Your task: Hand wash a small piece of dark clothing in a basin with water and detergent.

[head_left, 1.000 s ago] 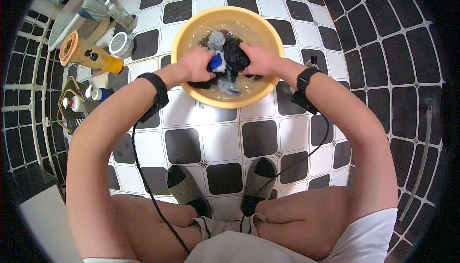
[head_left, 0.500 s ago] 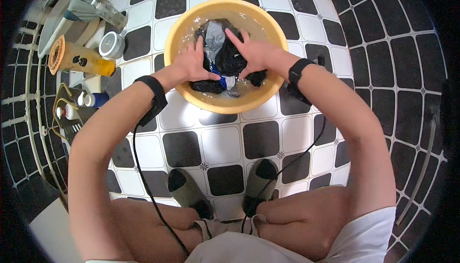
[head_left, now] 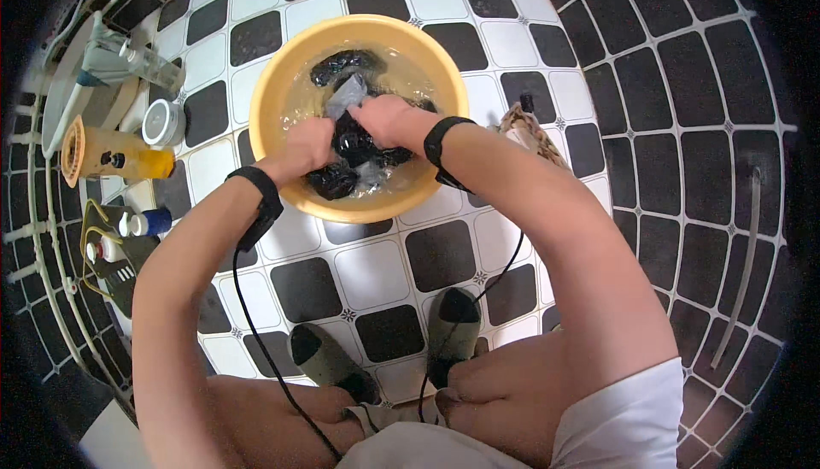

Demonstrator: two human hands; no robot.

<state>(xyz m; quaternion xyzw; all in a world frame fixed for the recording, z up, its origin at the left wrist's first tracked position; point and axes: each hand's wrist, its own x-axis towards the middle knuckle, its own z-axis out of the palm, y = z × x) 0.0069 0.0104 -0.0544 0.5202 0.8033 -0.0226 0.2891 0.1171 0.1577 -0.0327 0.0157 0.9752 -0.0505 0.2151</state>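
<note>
A yellow basin [head_left: 270, 110] of cloudy water stands on the tiled floor. In it lie wet dark clothes [head_left: 352, 138] with a grey piece of cloth [head_left: 346, 96] among them. My left hand [head_left: 309, 141] is closed at the left side of the pile, its fingertips hidden in the dark fabric. My right hand [head_left: 386, 120] is curled into a fist on the clothes, right beside the grey cloth. Both hands grip the dark clothes, and water ripples around them. One dark bunch [head_left: 346, 65] floats towards the far side of the basin.
To the left stand a jug of orange liquid [head_left: 137, 164], a lidded white tub [head_left: 163, 122], a clear bottle [head_left: 154, 67] and a blue pump bottle [head_left: 149, 222]. A patterned cloth item [head_left: 534, 134] lies right of the basin. Dark tiled wall [head_left: 675, 110] rises at the right.
My spread hands have closed into fists on the dark clothes. The clothes have shifted within the basin, and the view has moved, revealing the patterned item at the right.
</note>
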